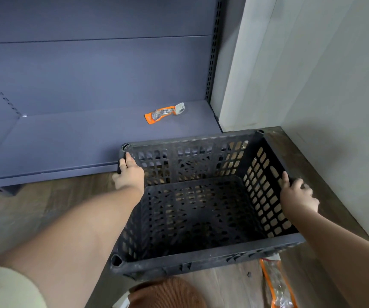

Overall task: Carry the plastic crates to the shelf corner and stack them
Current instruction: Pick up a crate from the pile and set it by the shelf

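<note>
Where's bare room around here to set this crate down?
Bare shelf deck left of the orange packet; bare floor in front of the deck, left of the crate. Tight on the right: wall close, second packet by the crate's near corner.

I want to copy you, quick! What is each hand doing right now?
Left hand: closed, gripping the left rim of the black crate.
Right hand: closed, gripping the crate's right rim.

Both hands [130,174] [297,194] grip black crate [192,210] rims, seemingly beside shelf [79,141].
</note>
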